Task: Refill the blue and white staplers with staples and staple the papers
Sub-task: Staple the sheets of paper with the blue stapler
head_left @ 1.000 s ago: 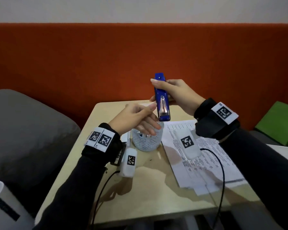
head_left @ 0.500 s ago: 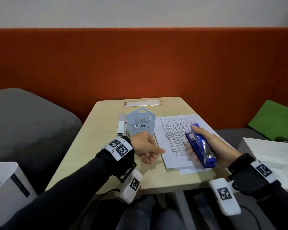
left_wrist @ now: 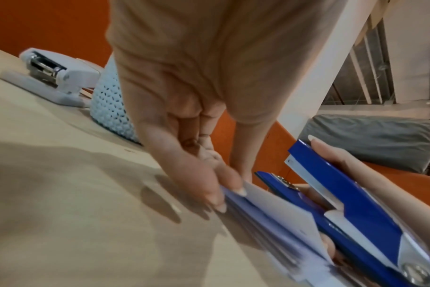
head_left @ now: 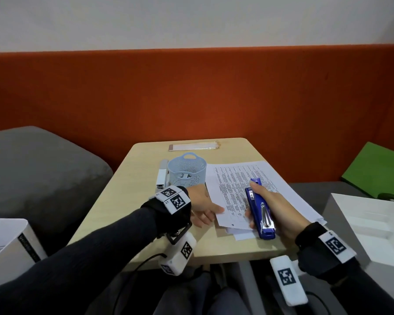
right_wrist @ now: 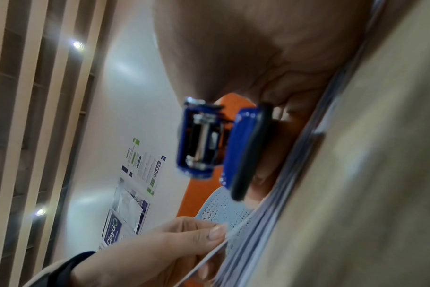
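Note:
My right hand grips the blue stapler over the near left part of the printed papers. Its top arm stands apart from its base, as the left wrist view shows on the blue stapler. Just left of it, my left hand pinches the papers' near left corner and lifts it a little; the fingertips are on the sheet edge. The white stapler lies left of the pale blue basket. Whether any sheet is inside the blue stapler's mouth is unclear.
A flat pale phone-like object lies at the table's far edge. A grey cushion is on the left and a green object on the right. White boxes flank the table near me.
My right hand has brought the blue stapler down from above the basket to the papers. My left hand dropped to the table and has taken the papers' corner.

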